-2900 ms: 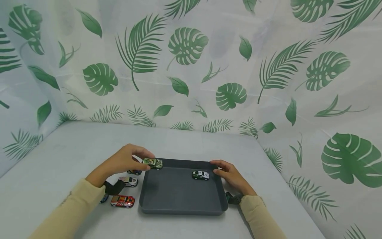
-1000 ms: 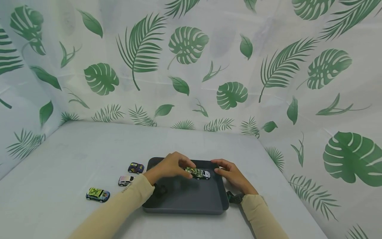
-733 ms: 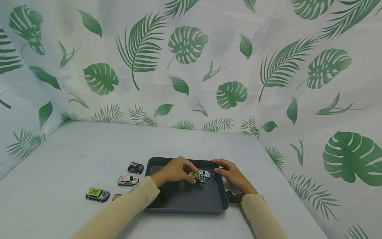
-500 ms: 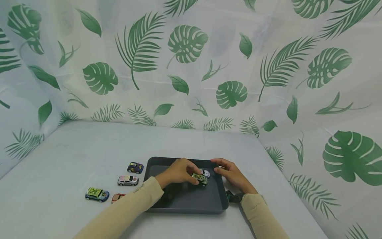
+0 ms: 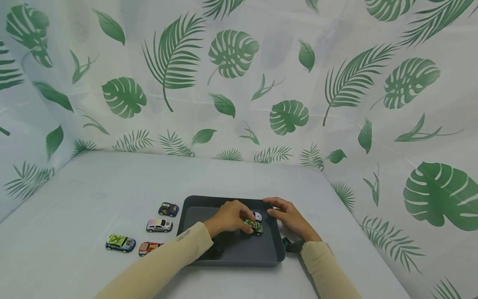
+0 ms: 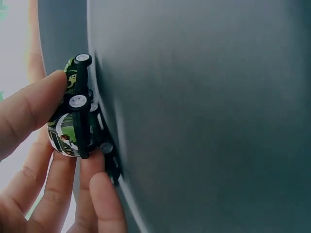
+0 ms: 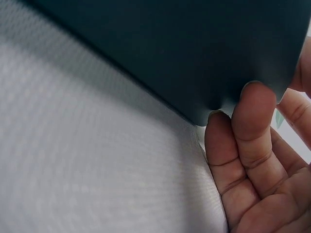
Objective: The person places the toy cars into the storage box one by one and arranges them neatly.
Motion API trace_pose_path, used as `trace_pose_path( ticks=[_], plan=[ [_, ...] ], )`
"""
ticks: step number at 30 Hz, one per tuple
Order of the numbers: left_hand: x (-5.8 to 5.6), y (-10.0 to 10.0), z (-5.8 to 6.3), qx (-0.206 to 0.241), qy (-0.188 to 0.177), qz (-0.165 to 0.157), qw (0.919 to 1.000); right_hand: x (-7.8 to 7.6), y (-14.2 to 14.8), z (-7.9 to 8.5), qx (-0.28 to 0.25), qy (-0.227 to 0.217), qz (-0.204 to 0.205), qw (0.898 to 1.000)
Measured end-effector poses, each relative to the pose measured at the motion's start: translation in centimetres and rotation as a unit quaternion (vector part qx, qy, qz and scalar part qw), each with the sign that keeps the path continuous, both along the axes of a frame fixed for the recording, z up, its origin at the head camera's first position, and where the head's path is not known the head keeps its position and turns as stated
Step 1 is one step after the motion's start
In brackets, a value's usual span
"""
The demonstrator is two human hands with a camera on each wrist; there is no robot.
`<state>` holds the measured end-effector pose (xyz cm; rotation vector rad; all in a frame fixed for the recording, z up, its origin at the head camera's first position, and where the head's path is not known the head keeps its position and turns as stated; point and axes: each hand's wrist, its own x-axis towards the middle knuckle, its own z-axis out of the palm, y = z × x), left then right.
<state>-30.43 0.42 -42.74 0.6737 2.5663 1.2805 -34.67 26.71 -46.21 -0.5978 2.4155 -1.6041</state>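
My left hand (image 5: 230, 216) pinches a green camouflage toy car (image 5: 255, 226) between thumb and fingers, low over the right half of a dark grey tray (image 5: 220, 263). In the left wrist view the toy car's white-hubbed wheels show side-on, thumb on one side and fingertips on the other. Just behind it in the tray sits a white-and-green toy car (image 5: 257, 215), partly hidden by the hand. My right hand (image 5: 293, 220) grips the tray's far right corner. Its fingertips (image 7: 252, 109) press the tray's outer wall in the right wrist view.
Left of the tray, on the white table, stand a dark blue toy car (image 5: 169, 209), a silver-white one (image 5: 159, 225), a yellow-green and blue one (image 5: 120, 243) and a red one (image 5: 149, 248), partly behind my left sleeve. A leaf-print sheet (image 5: 246, 91) rises behind the table.
My left hand has carried the camouflage car from the tray's far left edge to the right, then slightly nearer, in front of the white car. The right hand stays at the corner.
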Motion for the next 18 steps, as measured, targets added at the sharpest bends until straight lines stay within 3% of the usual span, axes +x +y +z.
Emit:
trace_pose_path(
  ticks=[18],
  plan=[
    [-0.18,0.2,-0.07,-0.008,0.004,0.008,0.9999,-0.03,0.0,0.12,0.011,0.001,-0.004,1.0]
  ],
)
